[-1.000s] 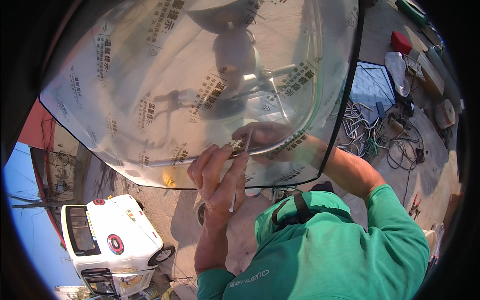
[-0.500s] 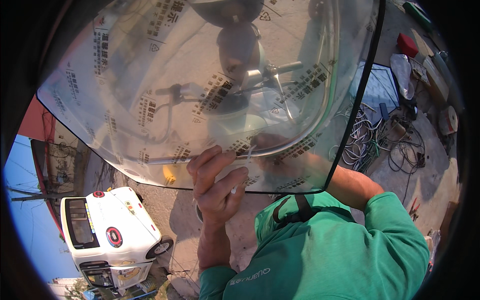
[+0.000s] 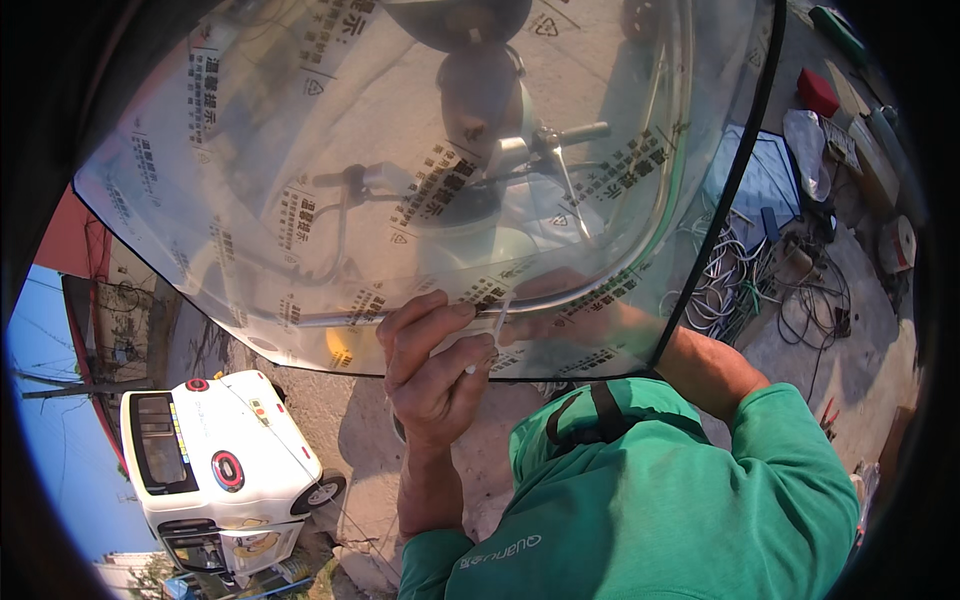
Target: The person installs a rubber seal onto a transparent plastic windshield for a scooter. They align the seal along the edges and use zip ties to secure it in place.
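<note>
— While the clear sheet is filling the upper part of the view, what is the left hand doing?

— It is standing at the sheet's lower edge, back of the hand toward us, and its fingers are bending in narrowly, pinching a thin white strip. A pale tip is poking out between them.

— And where is the strip running?

— It is lying in front of the lower middle of the sheet, slanting up from those fingers toward a curved metal tube. I am not making out whether it is going around the tube.

— How about the right hand?

— That one is reaching behind the sheet, near the strip's upper end. It is showing only hazily through the plastic, so I cannot tell whether its fingers are gripping anything.

— What else is showing through?

— A handlebar is appearing beyond the sheet, with dark printing running across the surface before it. A black edging is bordering the right side.

— And around it?

— Coiled cables are lying on the ground at right, a red box is sitting farther up, and a white vehicle is standing at lower left, appearing sideways.
</note>
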Tool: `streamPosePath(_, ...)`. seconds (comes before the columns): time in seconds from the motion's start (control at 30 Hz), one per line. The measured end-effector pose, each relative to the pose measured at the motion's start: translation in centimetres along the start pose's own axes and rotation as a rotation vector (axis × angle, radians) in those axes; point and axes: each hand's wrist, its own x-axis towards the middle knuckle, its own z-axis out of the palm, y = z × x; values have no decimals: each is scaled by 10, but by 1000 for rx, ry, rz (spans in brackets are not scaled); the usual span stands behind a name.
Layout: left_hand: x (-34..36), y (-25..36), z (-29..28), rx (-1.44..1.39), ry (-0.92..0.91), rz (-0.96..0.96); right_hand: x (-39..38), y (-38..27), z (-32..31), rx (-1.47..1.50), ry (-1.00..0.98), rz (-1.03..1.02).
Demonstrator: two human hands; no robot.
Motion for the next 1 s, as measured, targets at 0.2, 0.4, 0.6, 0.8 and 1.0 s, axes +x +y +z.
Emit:
streamPosePath(0.2,2,2,-2,-6,-13,-10,0,11,-6,92,-54,-65)
streamPosePath(0.4,0,0,0,-4,-4,-4,0,-6,12,272,84,83)
streamPosePath(0.6,1,2,0,1,-14,-1,-2,3,13,-95,74,-106)
streamPosePath(0.8,1,1,0,9,-15,6,-1,14,16,855,42,261)
streamPosePath(1.0,1,1,2,-7,-6,-3,-1,17,16,792,-30,231)
